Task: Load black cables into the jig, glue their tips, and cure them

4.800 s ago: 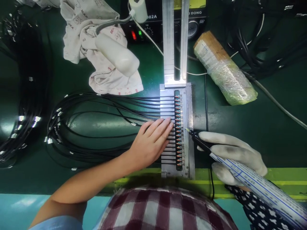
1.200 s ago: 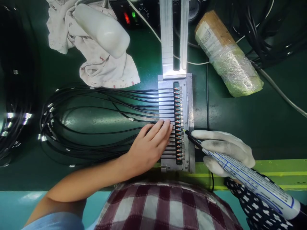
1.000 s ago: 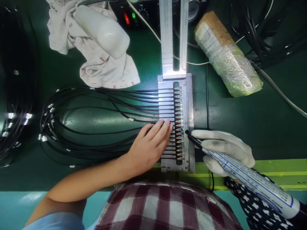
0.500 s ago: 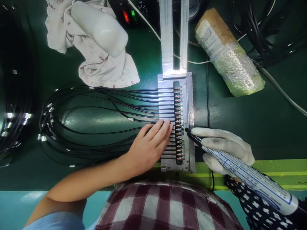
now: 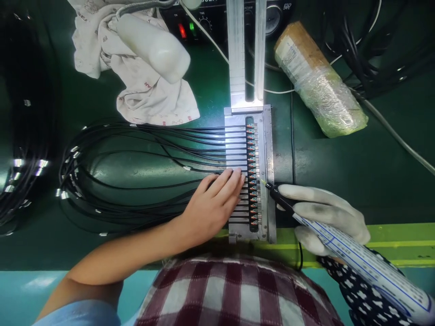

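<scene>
One rectangular silver metal fixture (image 5: 267, 140) reaches the dark-green tabletop's (image 5: 312, 158) near edge, room off its far-right corner. Left hand (image 5: 211, 206): fingers slightly spread on black cables (image 5: 136, 213). White-gloved right hand (image 5: 340, 217): fingers pinching white pen-shaped tool (image 5: 343, 246).

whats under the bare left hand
Black cables run in under the left hand, and cable ends show just beyond it in the metal fixture. Whatever lies directly beneath the hand is covered, so it can't be seen.
</scene>
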A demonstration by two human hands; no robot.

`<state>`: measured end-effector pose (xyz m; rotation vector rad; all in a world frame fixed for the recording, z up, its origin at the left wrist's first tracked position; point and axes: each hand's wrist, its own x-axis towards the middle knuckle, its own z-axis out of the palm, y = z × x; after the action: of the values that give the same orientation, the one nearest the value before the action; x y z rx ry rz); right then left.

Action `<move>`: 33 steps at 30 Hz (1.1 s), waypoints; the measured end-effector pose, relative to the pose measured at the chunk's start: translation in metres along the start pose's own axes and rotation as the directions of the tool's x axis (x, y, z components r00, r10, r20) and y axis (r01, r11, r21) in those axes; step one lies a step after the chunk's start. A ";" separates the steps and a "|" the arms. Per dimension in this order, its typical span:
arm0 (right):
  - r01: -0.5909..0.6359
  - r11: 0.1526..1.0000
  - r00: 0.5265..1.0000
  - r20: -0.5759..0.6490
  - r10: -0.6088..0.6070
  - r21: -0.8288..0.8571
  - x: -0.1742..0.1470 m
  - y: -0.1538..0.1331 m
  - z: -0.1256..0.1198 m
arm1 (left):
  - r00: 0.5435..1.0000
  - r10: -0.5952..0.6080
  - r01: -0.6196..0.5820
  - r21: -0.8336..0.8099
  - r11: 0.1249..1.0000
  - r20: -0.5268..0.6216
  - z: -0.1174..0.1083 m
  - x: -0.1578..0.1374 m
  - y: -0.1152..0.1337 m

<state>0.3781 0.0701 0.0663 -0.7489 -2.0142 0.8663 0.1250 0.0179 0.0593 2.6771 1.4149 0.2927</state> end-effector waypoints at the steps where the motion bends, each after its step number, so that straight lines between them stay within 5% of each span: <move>1: 0.017 1.000 1.000 0.018 -0.018 0.017 0.000 -0.002 -0.001 | 1.000 0.001 -0.001 -0.002 1.000 0.002 0.000 0.000 0.000; 33: 0.034 0.998 0.999 0.030 -0.035 0.049 0.004 -0.001 0.003 | 1.000 -0.004 0.003 -0.022 1.000 -0.020 0.000 0.002 0.000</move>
<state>0.3730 0.0710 0.0676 -0.6758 -2.0196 0.9088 0.1260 0.0194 0.0600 2.6611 1.4132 0.3344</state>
